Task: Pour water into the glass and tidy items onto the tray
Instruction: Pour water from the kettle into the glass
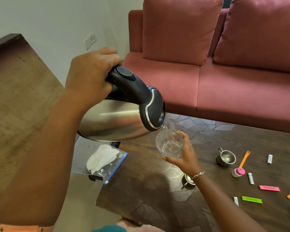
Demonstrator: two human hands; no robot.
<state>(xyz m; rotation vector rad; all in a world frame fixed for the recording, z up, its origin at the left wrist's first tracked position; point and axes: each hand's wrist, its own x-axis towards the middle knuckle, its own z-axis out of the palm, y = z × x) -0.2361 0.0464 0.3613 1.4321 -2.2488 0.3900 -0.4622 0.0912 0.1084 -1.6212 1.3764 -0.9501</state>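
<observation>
We see the kettle (110, 121) tilted above and left of the glass (169, 145), spout over its rim, both above the left end of the tabletop (241, 136). A bag (105, 162) lies under the kettle (at the tabletop's left edge). Right of the glass stand a cup (226, 158) and scattered sachets (269, 159); behind the tabletop sits the sofa (224, 84)

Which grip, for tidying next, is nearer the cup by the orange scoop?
Right. Right grip, holding glass, is just left of the cup; left grip, on kettle, far up-left.
</observation>
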